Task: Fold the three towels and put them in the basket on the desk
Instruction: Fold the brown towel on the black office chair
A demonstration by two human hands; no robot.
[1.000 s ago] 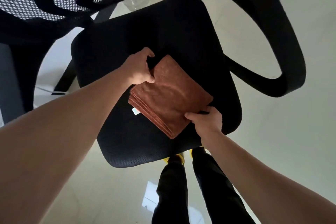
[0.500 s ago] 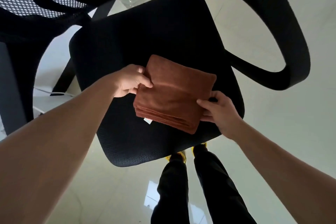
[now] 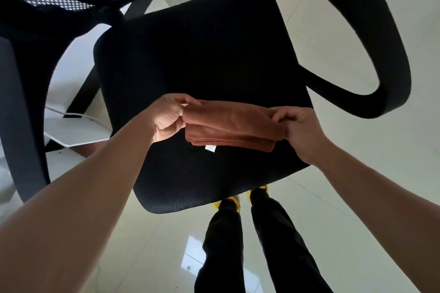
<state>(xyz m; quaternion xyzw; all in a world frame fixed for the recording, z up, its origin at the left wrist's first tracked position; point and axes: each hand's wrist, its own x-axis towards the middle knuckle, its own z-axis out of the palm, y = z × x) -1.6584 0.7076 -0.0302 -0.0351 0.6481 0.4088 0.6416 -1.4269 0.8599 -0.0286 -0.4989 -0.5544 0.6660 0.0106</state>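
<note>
Folded towel (image 3: 233, 123) held over seat (image 3: 202, 54), long axis L-to-R btwn hands, left hand (image 3: 166, 116) pinching one short end, right hand (image 3: 300, 131) pinching the other, both equally near; basket, tabletop not in view.

Single view from my head, wide-angle: it faces forward and steeply down, close above my left hand (image 3: 166, 114) and right hand (image 3: 300, 131), with the chair (image 3: 202, 54), my legs (image 3: 273, 245) and the floor (image 3: 419, 138) beyond.
</note>
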